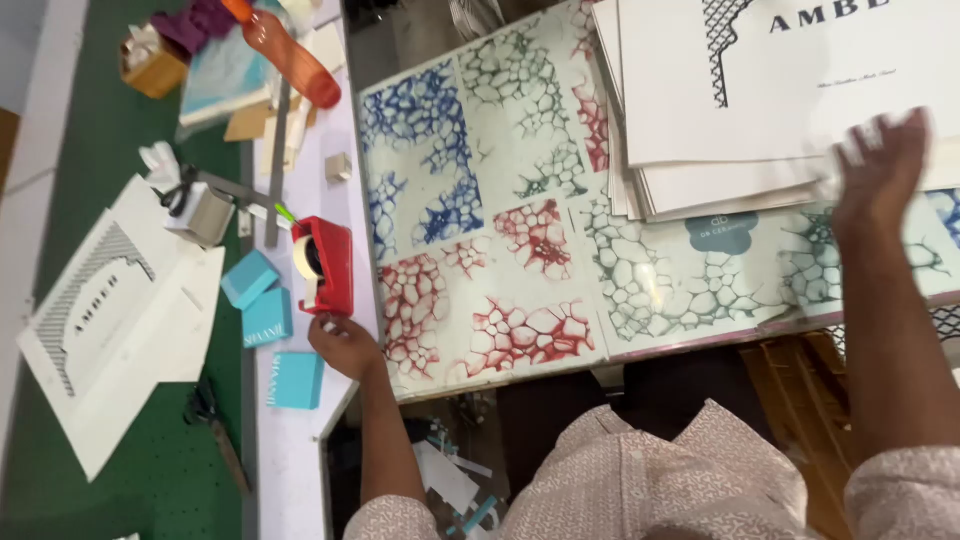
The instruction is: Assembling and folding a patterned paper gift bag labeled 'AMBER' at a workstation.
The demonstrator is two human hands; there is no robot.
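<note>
My left hand point(343, 343) is curled shut at the near end of a red tape dispenser point(328, 264), and its fingertips touch the base. Whether it pinches any tape is hidden. My right hand point(880, 165) is blurred, fingers spread, and rests on the near edge of a stack of large white printed sheets point(760, 90). The stack lies on a board with blue, red and green marbled patches point(500, 220).
Three teal boxes point(268, 318) lie beside the dispenser on a white strip. Left of that, on a green mat point(60, 200), are white printed sheets point(120, 310) and black scissors point(215, 420). Further off are a metal ruler point(278, 165), an orange bottle point(290, 55) and a small wooden box point(152, 65).
</note>
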